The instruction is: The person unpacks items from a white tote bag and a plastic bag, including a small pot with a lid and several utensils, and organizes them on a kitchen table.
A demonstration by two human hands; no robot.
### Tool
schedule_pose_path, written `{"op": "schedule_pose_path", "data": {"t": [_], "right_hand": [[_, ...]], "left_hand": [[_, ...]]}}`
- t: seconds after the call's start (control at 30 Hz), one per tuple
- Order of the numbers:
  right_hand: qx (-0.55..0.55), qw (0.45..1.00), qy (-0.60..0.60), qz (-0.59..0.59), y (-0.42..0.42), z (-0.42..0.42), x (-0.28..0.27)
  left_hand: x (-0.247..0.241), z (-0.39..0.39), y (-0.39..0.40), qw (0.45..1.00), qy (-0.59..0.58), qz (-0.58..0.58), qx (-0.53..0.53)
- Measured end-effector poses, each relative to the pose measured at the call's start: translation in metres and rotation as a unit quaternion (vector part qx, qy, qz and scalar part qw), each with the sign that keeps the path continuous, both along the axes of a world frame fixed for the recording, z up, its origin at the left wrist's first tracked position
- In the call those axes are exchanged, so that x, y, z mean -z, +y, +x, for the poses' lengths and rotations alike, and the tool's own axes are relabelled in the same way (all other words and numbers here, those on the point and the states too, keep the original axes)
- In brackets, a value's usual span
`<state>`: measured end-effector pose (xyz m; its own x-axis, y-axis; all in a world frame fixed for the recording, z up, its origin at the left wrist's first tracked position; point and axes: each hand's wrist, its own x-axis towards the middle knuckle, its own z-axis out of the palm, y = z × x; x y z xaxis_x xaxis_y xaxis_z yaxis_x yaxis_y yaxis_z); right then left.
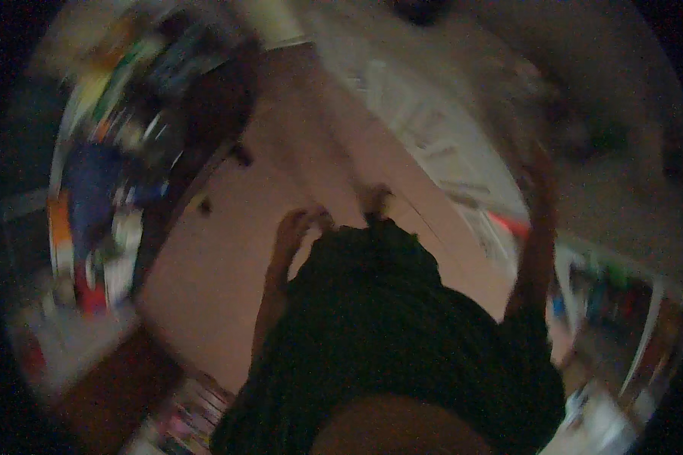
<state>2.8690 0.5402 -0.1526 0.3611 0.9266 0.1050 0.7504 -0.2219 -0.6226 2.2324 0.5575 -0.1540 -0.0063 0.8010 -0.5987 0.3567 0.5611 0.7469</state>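
Note:
Motion blur and dim light smear the whole view. My left hand (301,222) hangs at the front left edge of my dark shirt (387,318), its fingers partly bent. Nothing can be made out in it. On the other side, my right arm (532,267) reaches out, and my right hand (536,168) is a blur against the dim background. Its fingers and anything in them cannot be told. Below me is a plain pinkish-brown floor (205,278). Just past the shirt a foot (378,199) seems to show, though blurred.
On the left runs a blurred row of mixed colourful goods (99,199), seemingly on shelving. A pale surface with streaked items (432,131) lies along the right, with a red patch (509,223) at its near end. Small dark objects (205,206) rest on the floor's left side.

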Motion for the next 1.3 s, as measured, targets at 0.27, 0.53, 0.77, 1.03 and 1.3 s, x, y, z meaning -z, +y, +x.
{"op": "schedule_pose_path", "data": {"t": [0.27,0.53,0.77,1.03,1.3], "right_hand": [[-0.132,0.936,0.317,-0.075,0.055,-0.207,-0.061],[-0.25,0.808,0.484,-0.222,0.103,-0.518,-0.105],[-0.521,0.774,0.329,-0.143,0.124,-0.679,-0.088],[-0.476,0.75,0.39,-0.244,0.104,-0.764,-0.08],[-0.542,0.731,0.322,-0.261,0.134,-0.825,-0.107]], "left_hand": [[-0.003,-0.033,-0.042,0.999,-0.015,0.021,-0.039],[-0.016,-0.136,-0.092,0.986,0.04,0.003,-0.164],[0.037,-0.214,-0.129,0.922,-0.06,0.128,-0.36],[0.005,-0.308,-0.057,0.871,-0.105,0.252,-0.408],[0.012,-0.441,0.109,0.709,-0.285,0.295,-0.574]]}}
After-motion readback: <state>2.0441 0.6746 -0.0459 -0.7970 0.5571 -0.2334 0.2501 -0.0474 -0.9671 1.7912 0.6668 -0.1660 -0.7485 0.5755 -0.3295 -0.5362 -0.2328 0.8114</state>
